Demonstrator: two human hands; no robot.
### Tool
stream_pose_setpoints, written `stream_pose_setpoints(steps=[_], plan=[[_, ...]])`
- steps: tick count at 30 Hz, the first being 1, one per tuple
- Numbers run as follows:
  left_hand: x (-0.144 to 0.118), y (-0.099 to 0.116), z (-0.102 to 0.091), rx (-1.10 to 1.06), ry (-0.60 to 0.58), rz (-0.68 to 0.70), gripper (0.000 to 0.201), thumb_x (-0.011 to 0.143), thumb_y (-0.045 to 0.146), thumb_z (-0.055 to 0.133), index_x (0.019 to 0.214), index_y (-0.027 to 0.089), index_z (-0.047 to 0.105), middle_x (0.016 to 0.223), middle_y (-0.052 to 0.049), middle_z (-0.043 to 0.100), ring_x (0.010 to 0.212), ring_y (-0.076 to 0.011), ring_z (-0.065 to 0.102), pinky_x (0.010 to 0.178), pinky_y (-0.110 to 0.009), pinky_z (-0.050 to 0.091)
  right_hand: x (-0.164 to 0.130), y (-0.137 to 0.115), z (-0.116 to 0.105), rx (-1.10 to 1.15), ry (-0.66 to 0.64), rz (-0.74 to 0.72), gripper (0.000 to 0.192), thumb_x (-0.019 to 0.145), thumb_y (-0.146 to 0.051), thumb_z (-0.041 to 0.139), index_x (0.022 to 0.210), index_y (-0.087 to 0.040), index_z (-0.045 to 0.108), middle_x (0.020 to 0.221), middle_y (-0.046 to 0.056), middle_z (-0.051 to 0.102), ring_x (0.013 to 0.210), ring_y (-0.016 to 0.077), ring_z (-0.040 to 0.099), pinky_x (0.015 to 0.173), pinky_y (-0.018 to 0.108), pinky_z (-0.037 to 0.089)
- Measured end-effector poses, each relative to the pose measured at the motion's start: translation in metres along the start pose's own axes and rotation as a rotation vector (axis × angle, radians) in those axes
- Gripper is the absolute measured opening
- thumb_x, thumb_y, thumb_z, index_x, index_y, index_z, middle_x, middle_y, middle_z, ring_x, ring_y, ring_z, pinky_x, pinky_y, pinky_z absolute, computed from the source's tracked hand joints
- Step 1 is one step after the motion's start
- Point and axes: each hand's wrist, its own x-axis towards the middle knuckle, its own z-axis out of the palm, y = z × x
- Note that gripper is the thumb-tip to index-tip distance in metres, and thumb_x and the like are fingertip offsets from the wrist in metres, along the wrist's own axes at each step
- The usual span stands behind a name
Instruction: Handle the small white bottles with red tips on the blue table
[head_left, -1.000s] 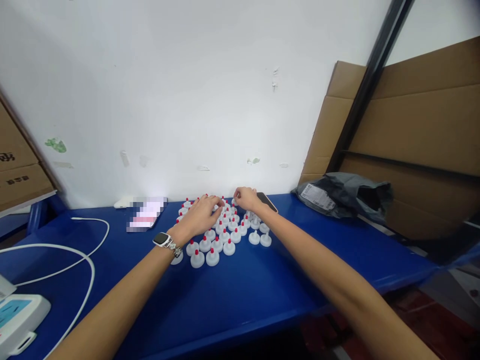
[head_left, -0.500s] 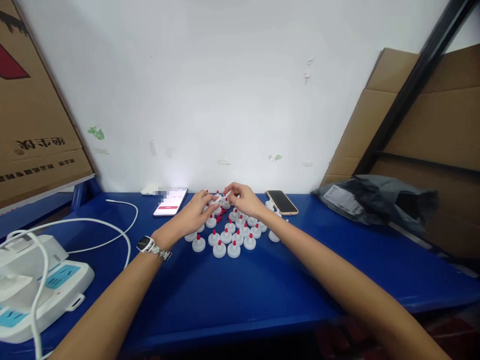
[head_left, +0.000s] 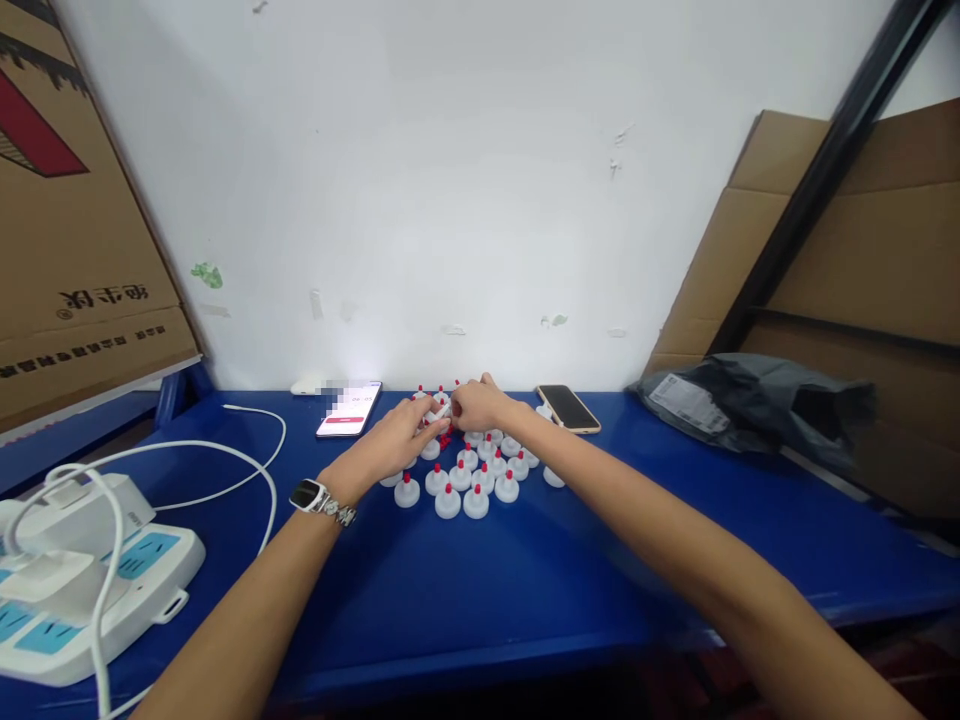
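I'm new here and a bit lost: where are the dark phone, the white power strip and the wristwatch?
Dark phone with tan edge (head_left: 568, 407), head view, middle of its screen.
White power strip with blue sockets (head_left: 154, 568), head view, top face.
Silver-banded wristwatch (head_left: 306, 494), head view, its dark face.

The cardboard box (head_left: 71, 250) on the left is showing dark Chinese print that is appearing mirrored and too unclear to read. The grey bag (head_left: 750, 405) is carrying a white shipping label (head_left: 686, 397), too small to read.
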Motion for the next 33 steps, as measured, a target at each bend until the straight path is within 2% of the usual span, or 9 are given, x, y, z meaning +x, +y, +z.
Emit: stream_pose_setpoints(steps=[3,6,9,12,15,19,22,29,33], plan=[[-0.001,0.003,0.002,-0.012,0.019,0.008,0.039,0.098,0.053,0.033,0.102,0.021,0.056,0.086,-0.006,0.062,0.082,-0.0239,0.058,0.072,-0.036,0.046,-0.014,0.000,-0.001,0.425,0.184,0.125,0.009,0.075,-0.026,0.060,0.075,-0.018,0.063,0.076,0.004,0.069,0.072,0.0173,0.060,0.079,0.033,0.041],[-0.003,0.012,0.004,-0.042,0.012,-0.009,0.040,0.099,0.055,0.031,0.108,0.022,0.052,0.088,-0.005,0.062,0.079,-0.0230,0.060,0.072,-0.036,0.046,-0.032,-0.005,0.002,0.921,0.384,0.203,0.012,0.078,-0.030,0.055,0.079,-0.018,0.057,0.068,-0.001,0.062,0.062,0.0130,0.054,0.061,0.025,0.041],[-0.003,0.022,0.006,-0.072,0.011,-0.002,0.038,0.100,0.054,0.028,0.105,0.022,0.049,0.092,-0.005,0.062,0.083,-0.0226,0.060,0.075,-0.036,0.046,-0.045,-0.013,0.007,1.164,0.461,0.181,0.016,0.078,-0.035,0.058,0.078,-0.019,0.055,0.062,-0.004,0.056,0.059,0.0120,0.051,0.059,0.024,0.040],[-0.002,0.027,0.010,-0.075,0.018,0.030,0.036,0.101,0.050,0.026,0.100,0.022,0.047,0.093,-0.005,0.060,0.086,-0.0222,0.059,0.079,-0.037,0.046,-0.052,-0.020,0.009,1.174,0.504,0.135,0.016,0.079,-0.036,0.057,0.077,-0.020,0.053,0.059,-0.006,0.051,0.056,0.0113,0.047,0.057,0.024,0.037],[-0.001,0.027,0.013,-0.065,0.045,0.057,0.034,0.103,0.046,0.024,0.100,0.021,0.046,0.097,-0.007,0.059,0.093,-0.0226,0.058,0.084,-0.039,0.046,-0.060,-0.024,0.007,1.074,0.540,0.118,0.014,0.084,-0.034,0.053,0.078,-0.021,0.050,0.058,-0.007,0.047,0.055,0.0113,0.044,0.056,0.025,0.034],[-0.002,0.029,0.013,-0.023,0.077,0.088,0.033,0.104,0.042,0.022,0.105,0.021,0.046,0.100,-0.007,0.057,0.095,-0.0230,0.056,0.085,-0.040,0.046,-0.070,-0.026,0.002,0.916,0.526,0.056,0.019,0.092,-0.034,0.043,0.079,-0.022,0.045,0.065,-0.006,0.048,0.060,0.0118,0.044,0.059,0.025,0.034],[-0.004,0.034,0.010,0.000,0.072,0.109,0.033,0.104,0.042,0.021,0.102,0.021,0.046,0.096,-0.006,0.056,0.090,-0.0222,0.054,0.082,-0.039,0.046,-0.074,-0.026,0.000,0.846,0.511,-0.006,0.027,0.097,-0.038,0.037,0.075,-0.022,0.040,0.066,-0.005,0.045,0.062,0.0122,0.043,0.061,0.026,0.033],[-0.005,0.039,0.006,0.013,0.109,0.151,0.033,0.104,0.040,0.020,0.103,0.021,0.045,0.099,-0.007,0.056,0.092,-0.0220,0.054,0.082,-0.037,0.046,-0.067,-0.030,0.003,0.909,0.570,-0.097,0.036,0.099,-0.044,0.032,0.072,-0.021,0.038,0.067,-0.003,0.041,0.064,0.0128,0.040,0.063,0.027,0.034],[-0.005,0.037,0.005,0.092,0.090,0.169,0.032,0.104,0.038,0.020,0.101,0.019,0.045,0.100,-0.008,0.055,0.093,-0.0226,0.053,0.082,-0.038,0.046,-0.064,-0.032,0.007,0.942,0.541,-0.121,0.037,0.099,-0.044,0.033,0.071,-0.021,0.039,0.065,-0.003,0.040,0.061,0.0123,0.038,0.061,0.027,0.032]])
